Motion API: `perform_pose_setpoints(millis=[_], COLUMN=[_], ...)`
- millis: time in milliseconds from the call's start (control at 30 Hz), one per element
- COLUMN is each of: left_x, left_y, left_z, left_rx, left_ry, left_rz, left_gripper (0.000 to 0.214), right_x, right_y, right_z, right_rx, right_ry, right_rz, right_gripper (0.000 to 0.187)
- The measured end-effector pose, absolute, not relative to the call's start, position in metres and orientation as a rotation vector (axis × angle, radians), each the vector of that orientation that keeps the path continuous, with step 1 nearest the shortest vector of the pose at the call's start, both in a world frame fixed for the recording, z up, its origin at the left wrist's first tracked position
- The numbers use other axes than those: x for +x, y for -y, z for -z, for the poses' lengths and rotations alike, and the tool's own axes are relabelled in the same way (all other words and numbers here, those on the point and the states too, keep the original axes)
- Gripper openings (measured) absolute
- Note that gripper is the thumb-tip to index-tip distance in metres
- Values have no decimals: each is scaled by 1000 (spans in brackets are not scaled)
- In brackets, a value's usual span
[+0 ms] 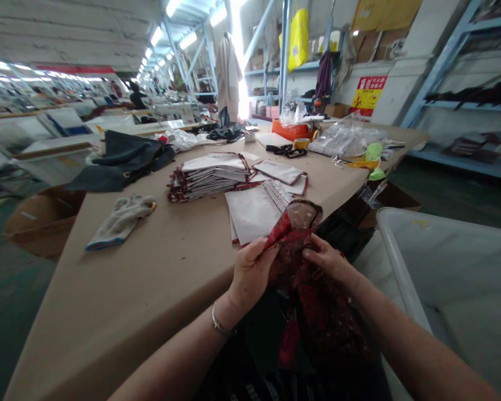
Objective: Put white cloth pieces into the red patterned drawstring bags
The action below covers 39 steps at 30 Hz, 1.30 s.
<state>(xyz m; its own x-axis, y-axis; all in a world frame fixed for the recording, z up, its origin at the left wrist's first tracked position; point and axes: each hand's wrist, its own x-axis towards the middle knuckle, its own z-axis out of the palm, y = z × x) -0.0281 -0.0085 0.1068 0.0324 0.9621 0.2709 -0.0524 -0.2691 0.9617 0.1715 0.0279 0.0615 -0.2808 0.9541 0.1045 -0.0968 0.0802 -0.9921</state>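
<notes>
A dark red, patterned, partly sheer cloth (294, 242) is stretched between my two hands at the table's front edge, and its lower part hangs down over my lap. My left hand (253, 273), with a bracelet at the wrist, pinches the cloth's left side. On the right side, the thumb and fingers of my right hand (328, 260) are closed on the same cloth. Just beyond it lie white fabric pieces (253, 214) with dark red edging. Farther back is a stack of folded white pieces (212, 175) with the same edging.
On the brown-covered table (150, 289) lie a knitted work glove (123, 220), dark grey cloth (127, 159), an orange box (292, 129) and clear plastic bags (346, 136). A large white bin (451, 250) stands close on my right. A cardboard box (44, 223) is at the left.
</notes>
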Motion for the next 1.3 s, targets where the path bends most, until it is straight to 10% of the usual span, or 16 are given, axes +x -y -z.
perform_pose_setpoints(millis=[300,700,1000,1300], left_x=[-84,-89,-81,-79], left_y=[-39,-39,-48,-53], left_z=[-158,-86,-104,-103], left_rx=[1746,2777,2894,2939], left_ry=[-994,-1563,-1633,-1589], left_rz=[-1693,-650,-449,-295], left_gripper=[22,13,19,18], right_x=[199,256,132,103], right_y=[2,29,-41,-64], right_z=[-195,63,-107,-128], right_rx=[-1101,-1920,-1114,-1220], right_ry=[882,1506,2082,2295], right_rz=[-1179,-692,-49,-178], right_gripper=[36,46,20,16])
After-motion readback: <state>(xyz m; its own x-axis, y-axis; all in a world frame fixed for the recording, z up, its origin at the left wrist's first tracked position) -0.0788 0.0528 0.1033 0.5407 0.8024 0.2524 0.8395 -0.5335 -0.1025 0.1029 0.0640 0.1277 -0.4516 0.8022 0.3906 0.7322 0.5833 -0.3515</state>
